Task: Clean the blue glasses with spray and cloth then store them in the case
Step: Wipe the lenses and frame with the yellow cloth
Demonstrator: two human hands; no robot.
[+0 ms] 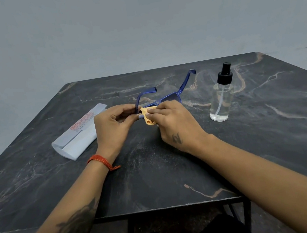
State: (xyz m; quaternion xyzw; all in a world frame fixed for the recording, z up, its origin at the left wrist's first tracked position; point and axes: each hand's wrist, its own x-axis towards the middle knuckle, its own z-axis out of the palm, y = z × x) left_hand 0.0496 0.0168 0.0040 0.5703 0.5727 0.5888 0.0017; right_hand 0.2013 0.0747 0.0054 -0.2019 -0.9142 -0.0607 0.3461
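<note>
Blue translucent plastic glasses (pixel 168 98), temples unfolded and pointing away, held just above dark marbled desk (pixel 270 139). Left hand (pixel 113 127) pinching left hinge corner; right hand (pixel 175 124) pressing orange cloth (pixel 147 116) on adjacent lens. Frame front running left-right. White oblong case (pixel 77 139) left of glasses, nearer left hand; clear spray bottle (pixel 220 99) right.

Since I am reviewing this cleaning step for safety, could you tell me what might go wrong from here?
1. The left hand pinches the blue glasses at one end only while the right hand rubs with the orange cloth; that could strain the frame.
2. The spray bottle stands upright close beside the right forearm and might get knocked over.
3. The case lies behind the left hand, where a nudge could shift it.
</note>
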